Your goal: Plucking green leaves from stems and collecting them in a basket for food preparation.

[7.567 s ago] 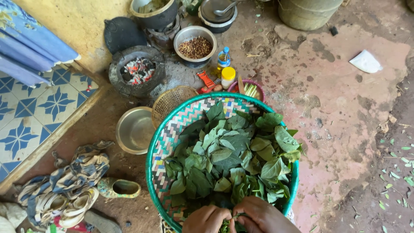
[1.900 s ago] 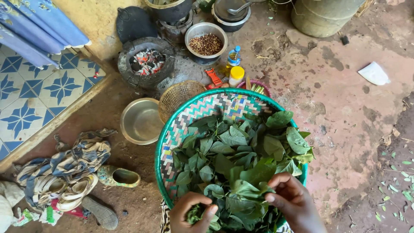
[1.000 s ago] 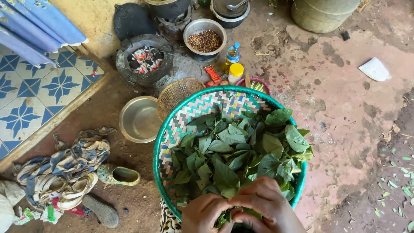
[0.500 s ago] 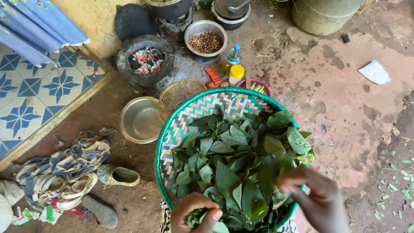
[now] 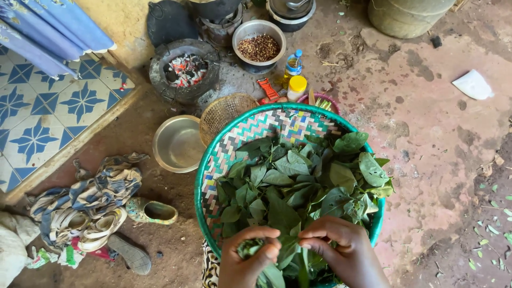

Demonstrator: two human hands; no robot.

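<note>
Ground: bare reddish earth, with a blue-patterned tiled floor (image 5: pixel 48 114) at the left edge.
Left hand (image 5: pixel 245 258): fingers curled together, clamped on a small bunch of leaves at the basket's near edge.
Right hand (image 5: pixel 344 250): fingers drawn together, pinching a leaf stem just beside the left hand; the grip point is partly hidden, so probably closed on it.
Green leaves (image 5: pixel 298 186): heaped loosely in the near half of the basket.
Woven basket (image 5: pixel 256 128): round, green rim, zigzag pattern.
Beyond: metal bowl (image 5: pixel 178 144), small wicker lid (image 5: pixel 224 112), charcoal stove (image 5: pixel 184 72), bowl of brown seeds (image 5: pixel 258 47).
Left side: sandals and cloth (image 5: pixel 96 202) piled together.
</note>
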